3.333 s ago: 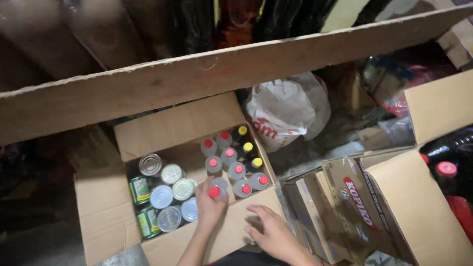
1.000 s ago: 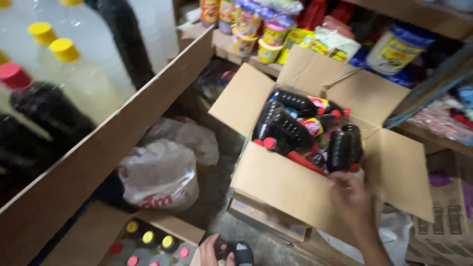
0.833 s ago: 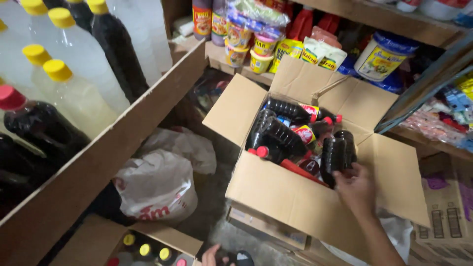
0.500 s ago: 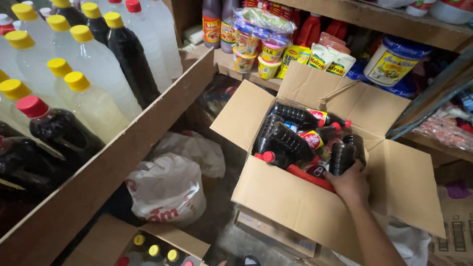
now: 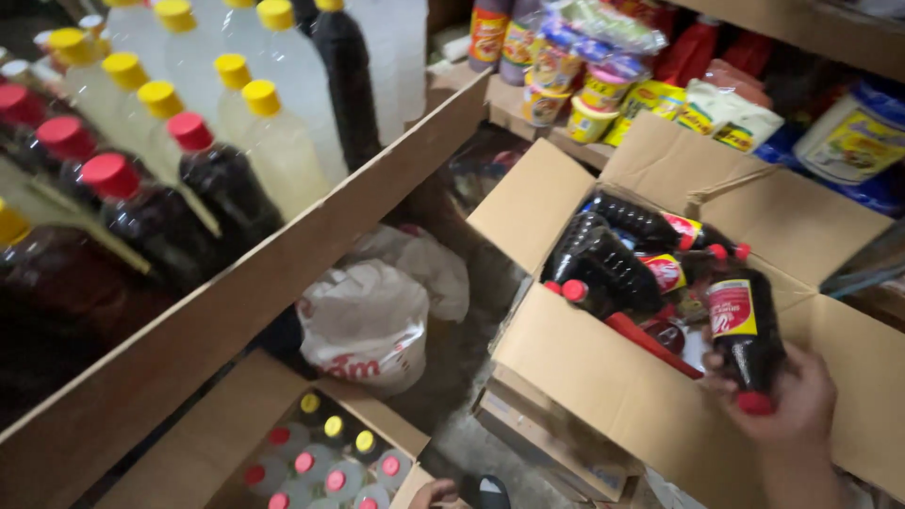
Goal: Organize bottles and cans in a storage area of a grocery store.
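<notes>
My right hand (image 5: 790, 405) grips a dark bottle (image 5: 747, 335) with a red cap and a red and yellow label, held cap toward me just above the open cardboard box (image 5: 603, 377). Several more dark bottles (image 5: 613, 259) lie inside that box. Only the fingertips of my left hand (image 5: 432, 492) show at the bottom edge, beside the corner of a lower box (image 5: 236, 415) of small bottles with red and yellow caps; what they hold is hidden.
A wooden shelf (image 5: 245, 292) on the left carries clear bottles with yellow caps (image 5: 255, 141) and dark ones with red caps (image 5: 151, 217). A white plastic bag (image 5: 368, 320) lies on the floor between the boxes. Cups, packets and jars (image 5: 603, 85) fill the far shelf.
My right hand reached into the box, closed on a dark bottle and lifted it out toward me. The view swung up from the lower box to the shelves.
</notes>
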